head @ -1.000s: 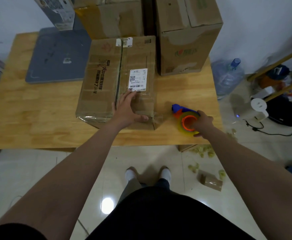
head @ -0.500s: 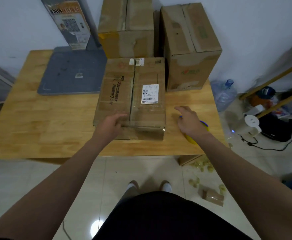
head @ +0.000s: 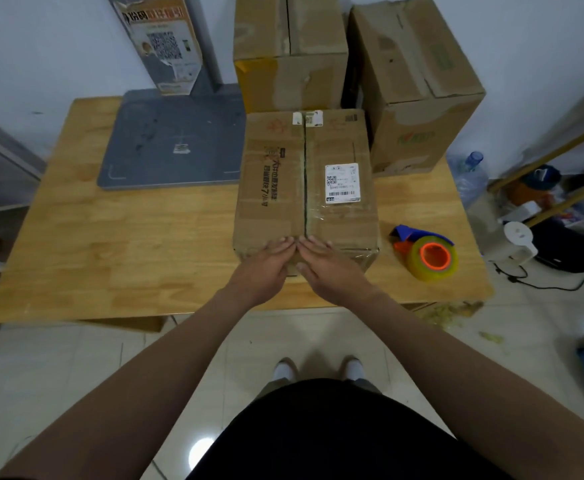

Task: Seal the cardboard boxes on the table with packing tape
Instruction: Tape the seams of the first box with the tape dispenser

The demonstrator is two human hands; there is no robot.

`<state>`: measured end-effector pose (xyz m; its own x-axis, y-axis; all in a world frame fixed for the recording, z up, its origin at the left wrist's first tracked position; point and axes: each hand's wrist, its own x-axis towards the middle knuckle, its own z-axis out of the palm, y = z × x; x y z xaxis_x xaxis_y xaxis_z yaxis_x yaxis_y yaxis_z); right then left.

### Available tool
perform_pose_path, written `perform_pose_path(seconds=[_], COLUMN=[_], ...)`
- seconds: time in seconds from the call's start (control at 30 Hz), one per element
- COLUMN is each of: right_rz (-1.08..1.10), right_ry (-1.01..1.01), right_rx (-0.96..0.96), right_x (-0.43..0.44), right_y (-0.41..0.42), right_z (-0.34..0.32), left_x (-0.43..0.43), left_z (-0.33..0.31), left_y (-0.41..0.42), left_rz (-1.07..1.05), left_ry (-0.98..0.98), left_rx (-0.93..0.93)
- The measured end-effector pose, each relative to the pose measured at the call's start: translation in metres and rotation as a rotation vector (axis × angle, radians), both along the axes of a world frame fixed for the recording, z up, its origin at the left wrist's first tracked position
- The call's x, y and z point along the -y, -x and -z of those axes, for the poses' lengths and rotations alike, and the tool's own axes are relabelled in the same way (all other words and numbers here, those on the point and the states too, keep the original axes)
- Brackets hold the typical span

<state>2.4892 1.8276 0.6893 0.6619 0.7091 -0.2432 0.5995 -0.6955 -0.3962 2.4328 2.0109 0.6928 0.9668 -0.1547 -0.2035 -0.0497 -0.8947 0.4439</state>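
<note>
Your left hand (head: 264, 268) and right hand (head: 328, 270) press flat, fingers straight, on the box (head: 304, 188); tape dispenser (head: 425, 252) rests just beside it.

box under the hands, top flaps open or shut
Shut. The flaps of the box lie flat and meet at the centre seam; left hand and right hand rest flat on its near edge.

Left of my left hand (head: 266, 265) the table (head: 127, 254) is bare and wide, right out to its edge. Far left corner: a flat grey plate (head: 172, 143) with a post (head: 209, 57) standing on it. Behind the box (head: 276, 188), the left tall box (head: 290, 53) and right tall box (head: 411, 81) wall off the back. Past my right hand (head: 325, 268), a strip of table, then the tape dispenser (head: 425, 254).
</note>
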Motion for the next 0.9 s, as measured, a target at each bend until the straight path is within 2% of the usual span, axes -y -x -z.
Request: perform_pose_path(seconds=[0.23,0.37,0.5,0.67,0.77,0.9], right_rz=[0.145,0.274,0.380,0.513,0.558,0.572], right_ry=[0.164,0.222,0.235,0.259,0.254,0.212], right_rx=[0.163,0.215,0.198,0.196,0.207,0.231], right_x=[0.037,0.049,0.041,0.028,0.014,-0.008], right_y=[0.003,0.013,0.018,0.019,0.017,0.002], right_z=[0.010,0.013,0.015,0.016,0.013,0.010], left_x=[-0.035,-0.049,-0.044,-0.033,-0.018,-0.004], left_z=[0.009,0.011,0.013,0.014,0.009,0.005], left_y=[0.008,0.014,0.015,0.019,0.008,-0.016], left_rz=[0.019,0.027,0.027,-0.108,-0.255,-0.504], left_ry=[-0.108,-0.154,-0.282,-0.318,-0.245,-0.125], left_rx=[-0.032,-0.050,-0.105,-0.142,-0.179,-0.131])
